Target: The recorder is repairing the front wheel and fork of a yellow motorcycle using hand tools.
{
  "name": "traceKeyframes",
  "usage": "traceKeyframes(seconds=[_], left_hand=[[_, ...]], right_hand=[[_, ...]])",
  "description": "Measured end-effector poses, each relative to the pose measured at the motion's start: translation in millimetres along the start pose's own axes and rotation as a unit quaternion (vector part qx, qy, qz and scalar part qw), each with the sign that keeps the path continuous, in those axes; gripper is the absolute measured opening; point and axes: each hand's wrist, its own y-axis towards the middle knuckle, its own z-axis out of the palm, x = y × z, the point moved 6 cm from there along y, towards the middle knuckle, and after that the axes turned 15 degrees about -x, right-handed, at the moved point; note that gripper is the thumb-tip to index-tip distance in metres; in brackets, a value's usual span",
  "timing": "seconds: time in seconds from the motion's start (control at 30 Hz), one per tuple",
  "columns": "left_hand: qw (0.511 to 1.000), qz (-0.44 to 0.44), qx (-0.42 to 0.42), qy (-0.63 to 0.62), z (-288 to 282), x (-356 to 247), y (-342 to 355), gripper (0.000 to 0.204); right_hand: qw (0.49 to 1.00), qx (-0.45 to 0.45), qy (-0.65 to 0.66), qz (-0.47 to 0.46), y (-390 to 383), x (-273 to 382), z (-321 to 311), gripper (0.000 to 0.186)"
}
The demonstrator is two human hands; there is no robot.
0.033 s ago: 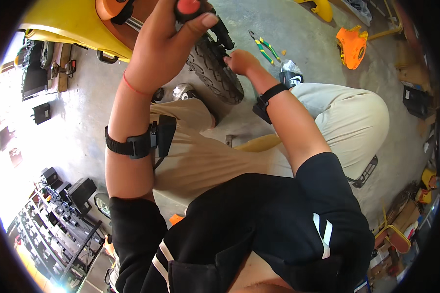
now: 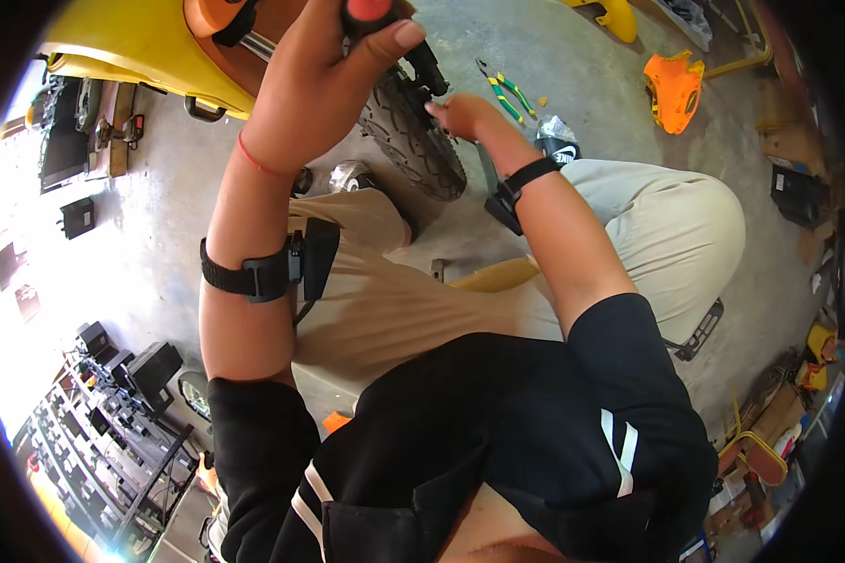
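My left hand (image 2: pixel 314 94) is closed round a black handle with a red round end (image 2: pixel 368 7), its thumb laid along it. The rest of that tool is hidden by the hand and the picture's top edge. Just below it stands a wheel with a knobbly black tyre (image 2: pixel 413 141), black parts (image 2: pixel 424 68) fixed beside it. Close by the tyre's right side is my right hand (image 2: pixel 467 114), fingers bent and pressed toward the black parts. What they hold, if anything, is hidden. Pliers with green and yellow handles (image 2: pixel 509 92) lie on the floor to the right.
A yellow body panel (image 2: pixel 131 42) fills the upper left. An orange plastic part (image 2: pixel 674 92) and a yellow part (image 2: pixel 615 19) lie on the floor at upper right. My shoe (image 2: pixel 559 150) is near the pliers. A rack of black parts (image 2: pixel 113 441) stands lower left.
My right hand has shifted slightly left, its fingers a little differently bent. The red-ended handle in my left hand has moved slightly right.
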Motion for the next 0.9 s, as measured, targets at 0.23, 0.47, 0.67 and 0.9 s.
traceKeyframes(seconds=[0.23, 0.47, 0.67, 0.9], left_hand=[[0.994, -0.092, -0.035, -0.057, 22, 10, 20, 0.026], [0.995, -0.087, -0.024, -0.046, 55, 21, 30, 0.027], [0.977, -0.148, 0.128, 0.082, 54, 38, 20, 0.057], [0.990, -0.083, -0.028, 0.109, 6, 31, 24, 0.039]], right_hand=[[0.924, -0.046, 0.341, -0.167, -15, 45, -155, 0.054], [0.961, -0.037, 0.249, -0.114, -68, 87, -201, 0.053], [0.778, 0.083, 0.611, -0.120, -41, 52, -167, 0.048], [0.513, 0.205, 0.833, 0.028, -13, -27, -116, 0.066]])
